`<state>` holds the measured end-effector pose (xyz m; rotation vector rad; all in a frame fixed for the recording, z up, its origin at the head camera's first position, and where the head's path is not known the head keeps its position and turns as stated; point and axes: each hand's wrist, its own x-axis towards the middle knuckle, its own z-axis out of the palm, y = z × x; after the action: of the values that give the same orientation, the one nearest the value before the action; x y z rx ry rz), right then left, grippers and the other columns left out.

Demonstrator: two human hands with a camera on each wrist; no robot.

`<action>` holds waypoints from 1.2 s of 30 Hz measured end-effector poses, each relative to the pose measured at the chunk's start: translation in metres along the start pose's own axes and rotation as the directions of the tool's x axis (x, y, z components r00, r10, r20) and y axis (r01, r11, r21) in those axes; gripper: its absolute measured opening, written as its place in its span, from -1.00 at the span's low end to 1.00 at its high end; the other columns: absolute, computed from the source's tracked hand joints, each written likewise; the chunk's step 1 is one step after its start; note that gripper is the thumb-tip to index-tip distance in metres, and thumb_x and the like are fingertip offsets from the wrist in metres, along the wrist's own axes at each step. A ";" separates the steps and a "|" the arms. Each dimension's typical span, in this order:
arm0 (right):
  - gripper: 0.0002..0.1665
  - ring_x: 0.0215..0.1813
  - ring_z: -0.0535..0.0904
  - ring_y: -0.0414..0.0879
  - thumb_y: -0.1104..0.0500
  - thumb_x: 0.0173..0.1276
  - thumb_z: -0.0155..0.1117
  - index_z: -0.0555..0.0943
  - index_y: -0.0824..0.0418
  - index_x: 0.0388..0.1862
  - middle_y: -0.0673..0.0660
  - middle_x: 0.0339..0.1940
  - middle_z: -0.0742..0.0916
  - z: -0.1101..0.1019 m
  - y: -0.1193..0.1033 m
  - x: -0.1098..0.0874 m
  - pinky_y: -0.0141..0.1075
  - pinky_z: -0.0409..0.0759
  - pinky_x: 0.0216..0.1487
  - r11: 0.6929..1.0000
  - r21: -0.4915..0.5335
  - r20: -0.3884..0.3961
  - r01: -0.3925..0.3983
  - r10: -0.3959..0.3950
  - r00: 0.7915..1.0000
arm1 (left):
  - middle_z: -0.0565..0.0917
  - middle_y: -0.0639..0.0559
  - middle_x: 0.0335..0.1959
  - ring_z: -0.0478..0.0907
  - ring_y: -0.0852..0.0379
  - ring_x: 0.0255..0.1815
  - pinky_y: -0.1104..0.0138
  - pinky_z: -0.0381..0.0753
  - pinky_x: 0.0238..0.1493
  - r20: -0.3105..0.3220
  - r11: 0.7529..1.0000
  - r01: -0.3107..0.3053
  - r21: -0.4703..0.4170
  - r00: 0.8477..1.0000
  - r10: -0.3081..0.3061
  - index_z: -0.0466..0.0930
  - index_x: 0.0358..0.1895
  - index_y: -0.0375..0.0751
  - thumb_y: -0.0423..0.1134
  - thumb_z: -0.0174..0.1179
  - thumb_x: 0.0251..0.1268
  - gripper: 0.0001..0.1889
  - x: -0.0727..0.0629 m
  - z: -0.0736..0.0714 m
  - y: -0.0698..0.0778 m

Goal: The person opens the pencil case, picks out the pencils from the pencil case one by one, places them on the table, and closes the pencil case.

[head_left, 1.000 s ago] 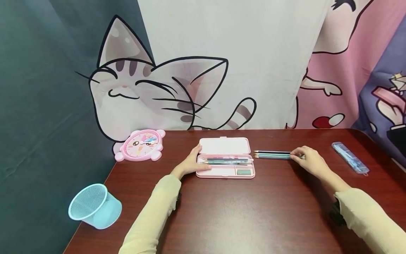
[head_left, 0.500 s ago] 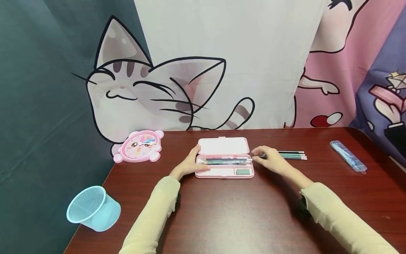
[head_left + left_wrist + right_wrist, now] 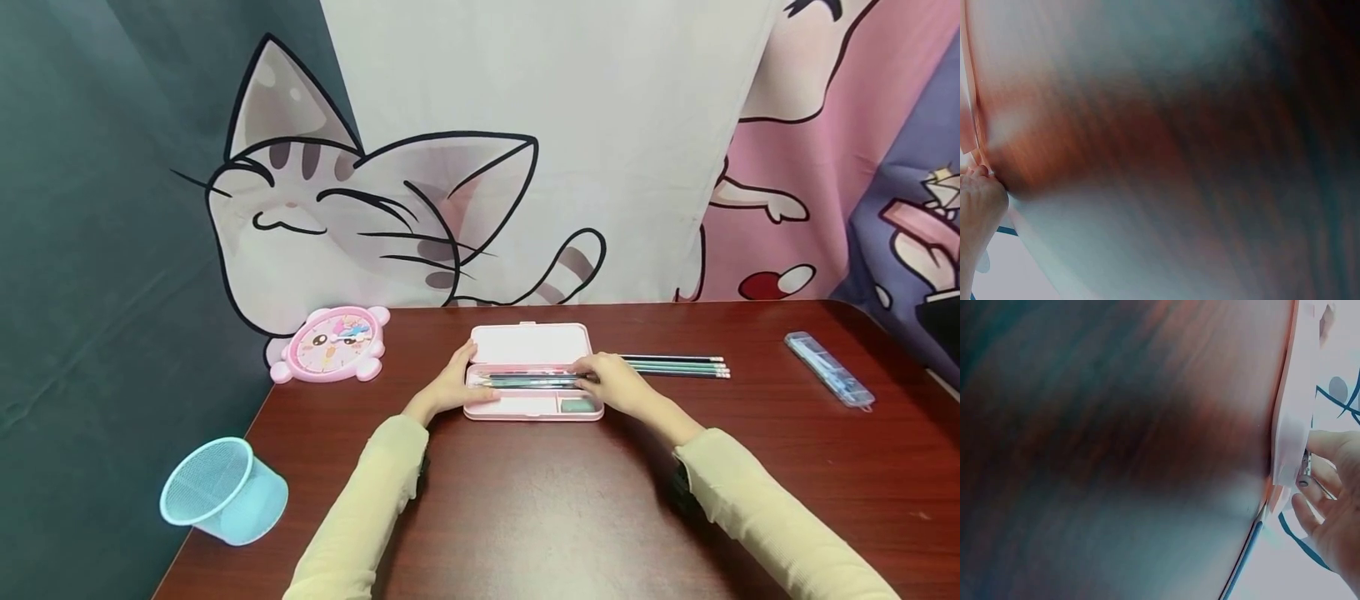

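Note:
A pink pencil case (image 3: pixel 517 408) lies with its lid (image 3: pixel 531 343) raised back; pencils (image 3: pixel 528 382) and a green eraser (image 3: pixel 577 405) are inside. My left hand (image 3: pixel 447 385) grips the case's left end, thumb along the front. At the right end, my right hand (image 3: pixel 617 383) reaches in and pinches a pencil; in the right wrist view that pencil's end (image 3: pixel 1305 472) shows between thumb and fingers. Just right of the case, several black and green pencils (image 3: pixel 678 367) lie side by side on the table, their left ends behind my right hand.
A pink clock (image 3: pixel 332 343) sits at the back left. Toward the front left stands a light-blue mesh bin (image 3: pixel 225 492). A slim blue translucent box (image 3: pixel 829 369) lies at the far right of the brown table (image 3: pixel 517 517). Printed curtains (image 3: pixel 630 108) hang behind.
My right hand has moved left, from the right ends of the loose pencils to the pencils inside the case. My left hand stays on the case's left end.

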<state>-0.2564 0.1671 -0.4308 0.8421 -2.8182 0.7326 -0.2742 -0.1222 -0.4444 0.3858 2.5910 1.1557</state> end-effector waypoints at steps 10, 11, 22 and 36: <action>-0.82 -0.23 0.63 0.07 0.40 0.12 0.25 0.68 0.33 -0.26 0.22 -0.32 0.73 -0.004 0.008 -0.006 -0.07 0.55 -0.18 0.999 -0.022 -0.124 0.027 -0.029 0.992 | -0.15 -0.02 0.49 -0.17 0.03 0.49 0.09 -0.05 0.43 -0.005 1.000 -0.007 -0.004 1.000 0.007 -0.12 0.44 -0.21 -0.06 0.36 -0.05 0.03 0.002 0.002 -0.003; -0.82 -0.24 0.63 0.07 0.42 0.11 0.26 0.68 0.33 -0.28 0.22 -0.34 0.73 -0.005 0.009 -0.007 -0.07 0.55 -0.20 0.999 -0.019 -0.142 0.032 -0.034 0.989 | -0.15 -0.02 0.49 -0.17 0.03 0.49 0.09 -0.05 0.43 -0.006 1.000 -0.008 -0.007 1.000 0.008 -0.11 0.43 -0.21 -0.06 0.36 -0.06 0.03 0.002 0.002 -0.004; -0.86 -0.48 0.49 -0.10 0.42 0.07 0.30 0.68 0.31 -0.35 0.22 -0.42 0.73 -0.033 0.042 -0.024 -0.28 0.43 -0.42 1.000 -0.015 -0.231 -0.021 0.017 0.973 | -0.17 -0.01 0.50 -0.18 0.05 0.49 0.10 -0.07 0.44 0.005 1.000 0.000 0.010 1.000 0.000 -0.13 0.44 -0.19 -0.06 0.34 -0.03 0.01 0.002 0.000 -0.001; -0.87 -0.49 0.36 -0.23 0.41 0.05 0.32 0.68 0.30 -0.37 0.22 -0.44 0.72 -0.069 0.088 -0.069 -0.50 0.26 -0.45 0.991 -0.113 -0.247 -0.069 0.040 0.968 | -0.19 -0.02 0.50 -0.20 0.03 0.50 0.09 -0.07 0.44 0.006 1.000 -0.001 0.006 1.000 0.001 -0.16 0.44 -0.20 -0.07 0.34 -0.02 0.03 0.000 -0.001 0.002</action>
<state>-0.2487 0.2982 -0.4231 0.6109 -2.6424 0.6179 -0.2741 -0.1216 -0.4419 0.3908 2.5899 1.1462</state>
